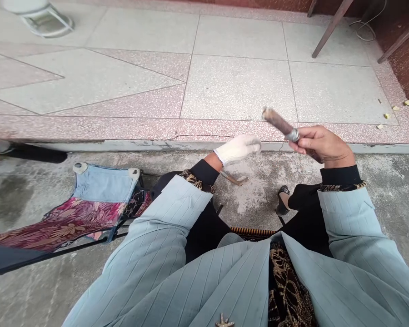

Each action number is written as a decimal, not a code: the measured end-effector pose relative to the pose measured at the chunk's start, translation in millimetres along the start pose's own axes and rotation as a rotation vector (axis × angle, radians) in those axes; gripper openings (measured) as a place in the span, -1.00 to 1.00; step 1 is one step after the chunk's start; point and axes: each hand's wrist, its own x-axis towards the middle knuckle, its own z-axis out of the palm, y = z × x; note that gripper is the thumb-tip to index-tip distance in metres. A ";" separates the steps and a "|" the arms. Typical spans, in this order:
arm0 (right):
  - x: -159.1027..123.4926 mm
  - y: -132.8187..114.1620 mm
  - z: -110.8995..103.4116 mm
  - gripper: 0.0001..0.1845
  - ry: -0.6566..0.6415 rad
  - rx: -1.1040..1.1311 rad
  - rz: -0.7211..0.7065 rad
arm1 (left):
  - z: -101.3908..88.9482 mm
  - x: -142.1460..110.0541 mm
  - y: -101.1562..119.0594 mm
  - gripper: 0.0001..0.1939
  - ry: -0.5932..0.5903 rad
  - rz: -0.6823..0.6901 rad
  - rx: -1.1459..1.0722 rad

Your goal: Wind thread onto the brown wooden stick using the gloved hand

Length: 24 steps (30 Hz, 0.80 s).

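My right hand (318, 144) is closed around a short brown stick (277, 121) with a silvery metal band near my fingertips. Its worn, pale end points up and left over the raised tiled floor, and a dark part shows below my palm. To the left, my left hand (238, 149) wears a white knitted glove. Its fingers are loosely bent, slightly blurred, and apart from the stick; I see nothing held in them. Beneath that hand, a thin curved brownish piece (236, 180) lies on the concrete, partly hidden by my wrist.
A folding chair with a floral seat (88, 211) stands at my left. Beyond it is a blurred black tube-like object (37, 151). The raised floor's edge (139, 145) runs across in front of me. Table legs (332, 28) and a white-framed object (47, 20) are farther back.
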 end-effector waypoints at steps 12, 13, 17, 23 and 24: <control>32.0 44.8 -2.9 -0.81 0.169 -0.979 0.521 | 14.6 -1.4 8.8 -0.68 -0.255 0.214 -0.191; 33.1 43.3 2.8 -0.83 0.008 -0.999 0.549 | 12.2 -1.5 7.2 -0.69 -0.225 0.191 -0.183; 29.6 28.0 21.4 -0.85 -0.658 -0.630 0.366 | 5.9 1.4 -1.3 -0.69 -0.071 0.112 -0.126; 14.5 14.2 1.3 -0.75 0.023 -0.218 0.103 | 25.9 8.2 -3.6 -0.68 -0.080 0.062 0.004; 15.1 17.4 -3.7 -0.78 0.168 -0.252 0.131 | 30.2 8.4 -1.9 -0.68 -0.131 0.082 0.007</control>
